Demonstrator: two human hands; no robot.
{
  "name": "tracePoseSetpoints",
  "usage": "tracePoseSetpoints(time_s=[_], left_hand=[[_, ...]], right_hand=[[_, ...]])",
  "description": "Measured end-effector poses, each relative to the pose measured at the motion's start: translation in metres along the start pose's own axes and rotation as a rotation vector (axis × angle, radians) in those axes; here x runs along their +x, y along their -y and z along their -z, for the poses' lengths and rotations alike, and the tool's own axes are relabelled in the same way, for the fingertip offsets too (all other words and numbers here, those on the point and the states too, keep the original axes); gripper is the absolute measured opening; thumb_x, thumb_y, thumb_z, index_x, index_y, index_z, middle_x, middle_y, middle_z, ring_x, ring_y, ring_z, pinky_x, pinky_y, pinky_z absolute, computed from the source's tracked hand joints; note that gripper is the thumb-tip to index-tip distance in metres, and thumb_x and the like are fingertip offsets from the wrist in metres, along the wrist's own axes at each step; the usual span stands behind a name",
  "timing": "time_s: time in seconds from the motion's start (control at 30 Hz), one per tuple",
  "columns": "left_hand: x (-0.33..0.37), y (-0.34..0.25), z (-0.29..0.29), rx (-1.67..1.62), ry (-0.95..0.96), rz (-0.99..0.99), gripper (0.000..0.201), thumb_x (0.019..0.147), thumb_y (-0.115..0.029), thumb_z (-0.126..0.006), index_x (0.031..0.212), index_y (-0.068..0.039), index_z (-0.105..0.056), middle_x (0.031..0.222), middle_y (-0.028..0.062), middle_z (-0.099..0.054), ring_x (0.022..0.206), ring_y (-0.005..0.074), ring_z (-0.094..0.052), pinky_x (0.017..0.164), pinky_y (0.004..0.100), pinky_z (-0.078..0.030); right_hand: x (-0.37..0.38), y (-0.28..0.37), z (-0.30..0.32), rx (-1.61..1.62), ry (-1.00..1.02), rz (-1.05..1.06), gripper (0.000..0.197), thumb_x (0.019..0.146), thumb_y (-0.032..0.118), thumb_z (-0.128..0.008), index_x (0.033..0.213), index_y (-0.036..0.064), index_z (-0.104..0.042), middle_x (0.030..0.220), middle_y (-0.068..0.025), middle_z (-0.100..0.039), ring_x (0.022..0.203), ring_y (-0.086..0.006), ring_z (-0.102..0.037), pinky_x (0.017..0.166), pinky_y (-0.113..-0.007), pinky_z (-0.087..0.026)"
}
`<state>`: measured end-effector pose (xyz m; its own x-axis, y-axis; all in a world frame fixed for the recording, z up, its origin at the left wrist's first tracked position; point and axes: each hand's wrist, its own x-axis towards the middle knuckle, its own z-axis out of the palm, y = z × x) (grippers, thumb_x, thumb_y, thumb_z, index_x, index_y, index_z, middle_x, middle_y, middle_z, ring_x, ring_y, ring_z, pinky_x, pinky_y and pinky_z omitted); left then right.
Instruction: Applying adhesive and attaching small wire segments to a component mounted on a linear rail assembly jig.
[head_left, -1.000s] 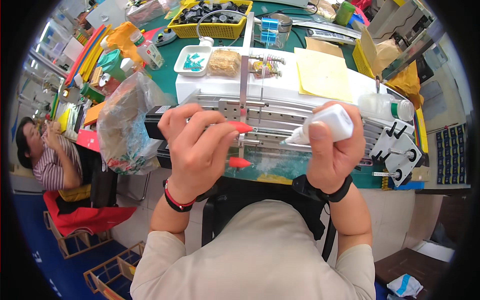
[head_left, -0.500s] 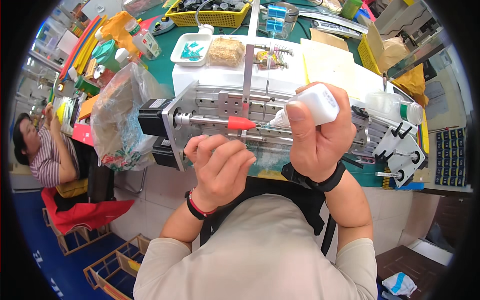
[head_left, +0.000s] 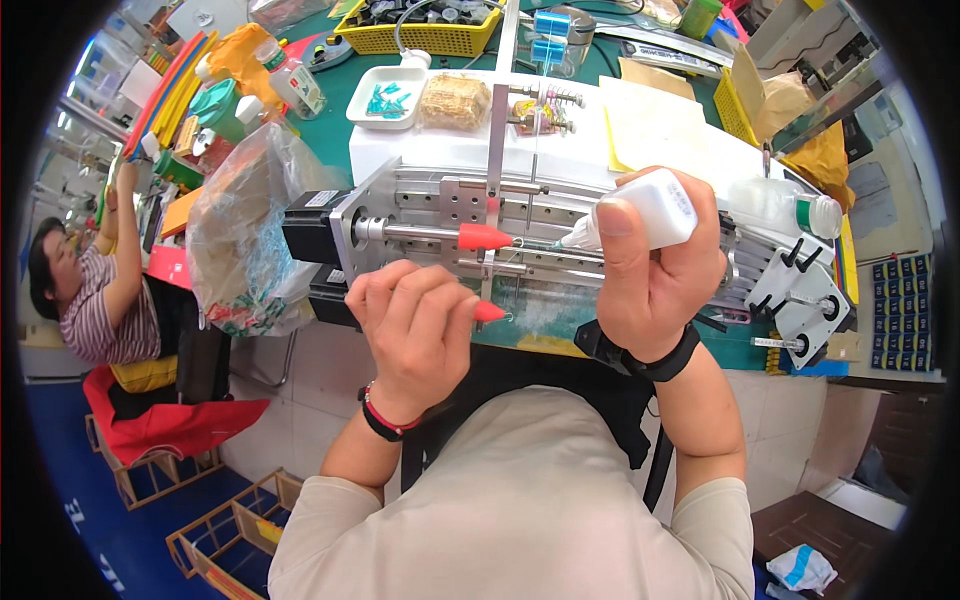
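A white squeeze bottle [head_left: 655,215] is gripped in my right hand [head_left: 650,290]. Its pointed nozzle [head_left: 580,234] faces left, close to the small wire hook on the upper red cone tip [head_left: 485,237]. That cone caps a metal shaft [head_left: 420,232] coming from a black motor [head_left: 312,228]. My left hand [head_left: 415,325] is closed over the lower shaft, just left of a second red cone tip [head_left: 488,311] that also ends in a little hook. What its fingers hold, if anything, is hidden behind them.
Metal rails [head_left: 580,205] run along the machine, with a white end plate [head_left: 800,300] at right. Behind are a white tray [head_left: 385,97] of small teal pieces and a yellow basket [head_left: 420,38]. A plastic bag [head_left: 245,240] hangs at left, where another person [head_left: 100,290] sits.
My left hand has shifted left and down, uncovering the lower red cone. The bottle has moved slightly right. The other person has raised an arm.
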<state>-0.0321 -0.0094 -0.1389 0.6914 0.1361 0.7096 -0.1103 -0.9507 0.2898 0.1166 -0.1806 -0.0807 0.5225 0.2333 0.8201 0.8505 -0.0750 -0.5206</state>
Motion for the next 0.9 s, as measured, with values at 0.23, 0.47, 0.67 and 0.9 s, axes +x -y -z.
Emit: tracePoseSetpoints(time_s=[0.23, 0.47, 0.67, 0.9], left_hand=[[-0.007, -0.003, 0.01, -0.011, 0.068, 0.015, 0.01, 0.092, -0.011, -0.076, 0.096, -0.007, -0.069, 0.104, 0.0058, -0.069, 0.107, 0.0315, -0.061, 0.098, 0.0452, -0.038], [-0.019, 0.001, 0.018, -0.064, 0.016, 0.113, 0.027, 0.087, -0.017, -0.082, 0.11, -0.005, -0.074, 0.118, 0.0089, -0.069, 0.111, 0.0338, -0.061, 0.099, 0.0448, -0.04], [-0.013, -0.006, 0.012, -0.192, 0.123, 0.022, 0.03, 0.078, -0.01, -0.088, 0.106, -0.008, -0.079, 0.106, 0.0031, -0.071, 0.102, 0.0279, -0.06, 0.09, 0.0423, -0.04], [-0.046, -0.002, 0.01, -0.074, 0.057, 0.004, 0.016, 0.081, -0.006, -0.083, 0.093, -0.01, -0.074, 0.101, 0.0034, -0.069, 0.096, 0.028, -0.061, 0.088, 0.042, -0.041]], right_hand=[[-0.005, 0.002, -0.01, 0.062, 0.008, -0.039, 0.038, 0.097, 0.018, -0.083, 0.119, -0.0033, -0.062, 0.083, -0.0078, -0.072, 0.064, -0.013, -0.067, 0.059, -0.026, -0.054], [-0.021, 0.006, 0.009, 0.039, -0.038, -0.031, 0.037, 0.097, 0.016, -0.082, 0.12, -0.0033, -0.061, 0.089, -0.0088, -0.073, 0.069, -0.0139, -0.068, 0.066, -0.026, -0.055], [-0.066, 0.017, 0.025, 0.091, 0.075, -0.153, 0.031, 0.098, 0.013, -0.078, 0.12, -0.0033, -0.061, 0.093, -0.0086, -0.072, 0.074, -0.014, -0.067, 0.069, -0.028, -0.054], [-0.078, 0.016, 0.009, 0.1, 0.163, -0.213, 0.032, 0.095, 0.014, -0.082, 0.115, -0.0017, -0.063, 0.091, -0.01, -0.072, 0.068, -0.0216, -0.068, 0.064, -0.031, -0.053]])
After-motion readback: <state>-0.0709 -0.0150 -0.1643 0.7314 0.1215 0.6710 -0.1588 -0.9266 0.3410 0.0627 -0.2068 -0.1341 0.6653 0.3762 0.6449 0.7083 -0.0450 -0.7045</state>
